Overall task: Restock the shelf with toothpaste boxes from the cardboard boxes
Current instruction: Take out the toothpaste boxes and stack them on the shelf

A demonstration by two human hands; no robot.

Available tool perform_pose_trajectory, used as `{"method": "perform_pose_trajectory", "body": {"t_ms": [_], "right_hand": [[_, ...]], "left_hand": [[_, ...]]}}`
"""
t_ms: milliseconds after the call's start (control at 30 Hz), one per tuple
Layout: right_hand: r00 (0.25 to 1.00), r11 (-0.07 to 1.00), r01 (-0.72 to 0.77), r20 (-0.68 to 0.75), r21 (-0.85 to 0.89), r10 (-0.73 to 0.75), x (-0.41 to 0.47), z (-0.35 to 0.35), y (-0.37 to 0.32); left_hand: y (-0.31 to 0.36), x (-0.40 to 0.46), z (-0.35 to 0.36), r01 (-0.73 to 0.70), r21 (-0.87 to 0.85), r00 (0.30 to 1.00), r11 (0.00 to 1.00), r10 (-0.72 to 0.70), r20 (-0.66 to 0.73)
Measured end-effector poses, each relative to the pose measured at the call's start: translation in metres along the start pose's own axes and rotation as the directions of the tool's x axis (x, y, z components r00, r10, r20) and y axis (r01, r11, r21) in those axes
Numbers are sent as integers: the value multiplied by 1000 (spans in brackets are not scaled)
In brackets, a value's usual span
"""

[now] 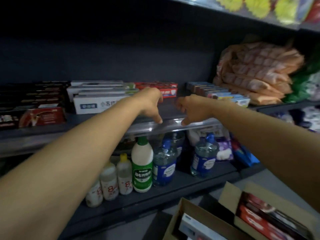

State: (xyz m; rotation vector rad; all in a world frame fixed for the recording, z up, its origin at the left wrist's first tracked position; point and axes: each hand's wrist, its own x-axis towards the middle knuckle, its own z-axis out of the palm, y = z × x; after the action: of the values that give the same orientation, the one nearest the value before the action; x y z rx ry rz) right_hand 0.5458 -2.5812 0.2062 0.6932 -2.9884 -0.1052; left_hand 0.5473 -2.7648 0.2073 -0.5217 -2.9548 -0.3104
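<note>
Shelf partly stocked with toothpaste boxes, centre gap unfilled; both hands' fingers loosely curled, holding nothing; cardboard boxes near right hold more.

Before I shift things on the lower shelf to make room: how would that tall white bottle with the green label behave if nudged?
The white bottle with the green label is tall and narrow, so it probably tips rather than slides. The small bottles and blue-capped jug stand close by, so a fall might knock them. Smooth plastic, likely slippery.
</note>
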Motion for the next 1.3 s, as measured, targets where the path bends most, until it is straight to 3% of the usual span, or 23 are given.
{"method": "perform_pose_trajectory", "body": {"t_ms": [367, 733, 1033, 1300], "right_hand": [[980, 986, -163, 123, 24, 158, -136, 97, 73], [936, 971, -234, 278, 40, 214, -224, 239, 85], [910, 965, -184, 403, 185, 97, -260, 328, 59], [784, 950, -206, 621, 237, 15, -271, 363, 26]], "left_hand": [[123, -12, 126, -246, -62, 945, 967, 253, 206], [154, -52, 286, -272, -93, 850, 958, 284, 443], [142, -102, 368, -274, -103, 726, 956, 276, 630], [113, -121, 398, -254, -95, 526, 963, 220, 822]]}}
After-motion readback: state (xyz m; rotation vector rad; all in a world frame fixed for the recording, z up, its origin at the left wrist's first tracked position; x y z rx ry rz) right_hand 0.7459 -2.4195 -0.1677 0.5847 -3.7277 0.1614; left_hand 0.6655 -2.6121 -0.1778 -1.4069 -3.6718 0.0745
